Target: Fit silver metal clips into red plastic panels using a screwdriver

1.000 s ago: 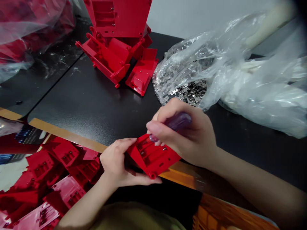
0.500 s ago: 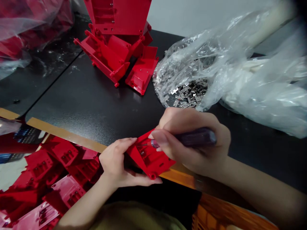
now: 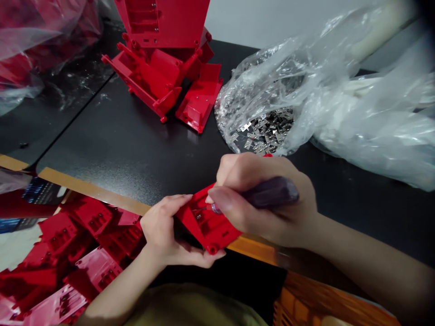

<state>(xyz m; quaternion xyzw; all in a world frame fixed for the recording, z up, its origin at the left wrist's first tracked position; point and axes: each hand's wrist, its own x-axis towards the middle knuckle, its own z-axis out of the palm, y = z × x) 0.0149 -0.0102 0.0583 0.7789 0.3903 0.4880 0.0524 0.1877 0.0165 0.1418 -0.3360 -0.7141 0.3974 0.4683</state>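
Note:
My left hand [image 3: 159, 228] grips a red plastic housing [image 3: 222, 226] by its left end, thumb and fingers on opposite edges, at the table's front edge. The housing has a slotted compartment with a small metal contact inside. My right hand [image 3: 248, 172] is closed around a screwdriver [image 3: 272, 192] with a dark purple handle, held like a pen. Its thin shaft reaches into the compartment near the metal contact; the exact tip contact is too small to make out. My right fingers cover the housing's far right part.
Red housings [image 3: 149, 77] stand piled at the back of the black table [image 3: 112, 145]. A clear plastic bag [image 3: 261, 86] holds small metal contact plates [image 3: 268, 131]. More red housings [image 3: 95, 222] fill the lower left. An orange crate [image 3: 316, 299] stands lower right.
The view has shifted slightly. My right hand and the screwdriver have moved a little left and the shaft now shows less; the left hand keeps its hold on the housing.

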